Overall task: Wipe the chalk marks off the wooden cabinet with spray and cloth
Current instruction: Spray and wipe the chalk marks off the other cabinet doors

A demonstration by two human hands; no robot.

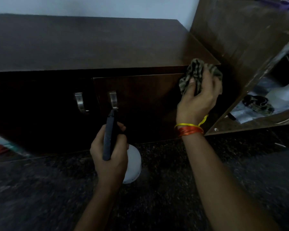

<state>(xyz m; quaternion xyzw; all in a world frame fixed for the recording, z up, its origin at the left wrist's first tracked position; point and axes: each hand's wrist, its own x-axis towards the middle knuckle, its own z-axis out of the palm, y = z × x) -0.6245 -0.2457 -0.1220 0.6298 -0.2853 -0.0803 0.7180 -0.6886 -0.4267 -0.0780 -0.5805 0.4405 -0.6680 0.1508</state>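
Way over on the left there's some reddish stuff on the floor [40, 189], too blurry to name. Then the dark wooden cabinet [90, 47] fills most of the view, with two metal door handles [79, 102] near the middle of its front.

Next along, the left hand [109, 152] is wrapped around the neck of the spray bottle [132, 164], fingers curled round the black trigger head with the nozzle aimed at the right-hand door. The white body hangs below the fist. It looks like light plastic, rigid enough to hold by the neck like that, though I'd guess it gets slippery if it's wet.

Further right, the right hand [198, 99], with red and yellow threads [188, 130] at the wrist, has the cloth [198, 72] bunched under its fingers and thumb, pressed to the door's upper right corner. It's soft and floppy, so wadding it up in the palm seems the only sensible grip.

I honestly can't make out any chalk marks in this dim light.

Far right there's an open shelf unit [240, 47] with papers and bits inside.
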